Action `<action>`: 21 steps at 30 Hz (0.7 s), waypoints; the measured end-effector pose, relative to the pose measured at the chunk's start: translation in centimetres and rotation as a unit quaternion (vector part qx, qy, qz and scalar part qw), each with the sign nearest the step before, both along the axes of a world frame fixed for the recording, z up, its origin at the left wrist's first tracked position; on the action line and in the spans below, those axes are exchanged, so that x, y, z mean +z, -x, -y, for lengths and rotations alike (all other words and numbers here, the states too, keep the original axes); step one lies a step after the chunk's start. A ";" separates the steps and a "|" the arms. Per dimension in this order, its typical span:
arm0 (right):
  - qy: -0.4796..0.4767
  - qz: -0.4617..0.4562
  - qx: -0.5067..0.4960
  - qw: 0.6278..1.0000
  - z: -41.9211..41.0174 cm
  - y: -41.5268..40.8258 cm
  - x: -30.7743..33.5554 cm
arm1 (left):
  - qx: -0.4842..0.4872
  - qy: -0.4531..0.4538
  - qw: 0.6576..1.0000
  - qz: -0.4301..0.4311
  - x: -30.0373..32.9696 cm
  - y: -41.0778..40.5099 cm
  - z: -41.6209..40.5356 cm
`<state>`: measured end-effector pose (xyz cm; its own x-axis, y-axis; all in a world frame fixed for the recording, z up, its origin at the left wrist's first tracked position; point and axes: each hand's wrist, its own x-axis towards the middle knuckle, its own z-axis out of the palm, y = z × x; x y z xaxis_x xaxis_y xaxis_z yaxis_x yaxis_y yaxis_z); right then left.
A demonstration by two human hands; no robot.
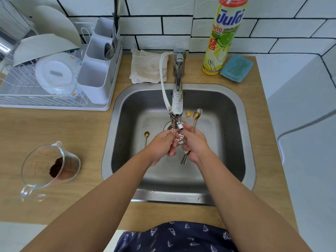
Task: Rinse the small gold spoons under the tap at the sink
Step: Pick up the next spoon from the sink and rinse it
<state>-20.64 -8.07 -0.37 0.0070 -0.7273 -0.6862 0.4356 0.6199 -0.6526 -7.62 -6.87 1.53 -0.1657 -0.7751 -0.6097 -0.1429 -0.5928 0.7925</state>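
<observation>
- My right hand (194, 142) is curled round a small bundle of cutlery: gold spoons (196, 115) whose bowls stick out past my fingers on the far side, with a silver piece among them, and silver handle ends (185, 159) poking out below my palm toward me.
- My left hand (161, 145) sits just beside the right, fingertips meeting it; its fingers are curled, but I cannot tell whether they pinch anything.
- Right above the meeting fingers hangs the tap nozzle (179, 125), at the end of the chrome tap (178, 88); a white hose (163, 82) runs alongside it.
- Under the hands I can make out the drain strainer (180, 138), partly hidden.
- Left of my left hand, a single gold spoon (146, 136) lies on the floor of the sink (241, 124), apart from my fingers.
- Beyond the tap, a cream cloth (147, 67) lies on the wooden counter (76, 135).
- Far right of the grip stand a yellow dish soap bottle (223, 37) and, touching its base, a blue sponge (236, 68).
- Far left is a white dish rack (54, 73) with bowls and a cutlery caddy.
- Near left, closer to me, a glass measuring jug (49, 166) with a dark brown lump inside.
</observation>
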 end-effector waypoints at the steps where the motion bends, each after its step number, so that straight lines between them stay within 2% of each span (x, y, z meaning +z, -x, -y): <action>1: 0.003 0.002 0.030 1.000 -0.3 -0.2 -0.2 | -0.005 0.001 1.000 0.017 0.1 -0.2 -0.1; 5: -0.006 -0.022 0.065 0.998 -0.7 -0.5 -0.8 | -0.027 -0.020 0.998 0.057 0.0 -1.2 -1.0; 10: -0.015 -0.026 -0.012 0.999 0.4 -0.4 -1.2 | -0.022 -0.015 0.998 0.054 -0.1 -2.0 -2.0; 15: -0.001 -0.017 0.115 0.993 -1.6 -0.9 -1.7 | -0.049 0.014 0.996 0.072 -0.2 -2.1 -2.5; 21: -0.002 0.005 0.005 1.000 -0.5 0.1 -2.1 | -0.092 0.056 0.980 0.167 -0.4 -1.8 -3.1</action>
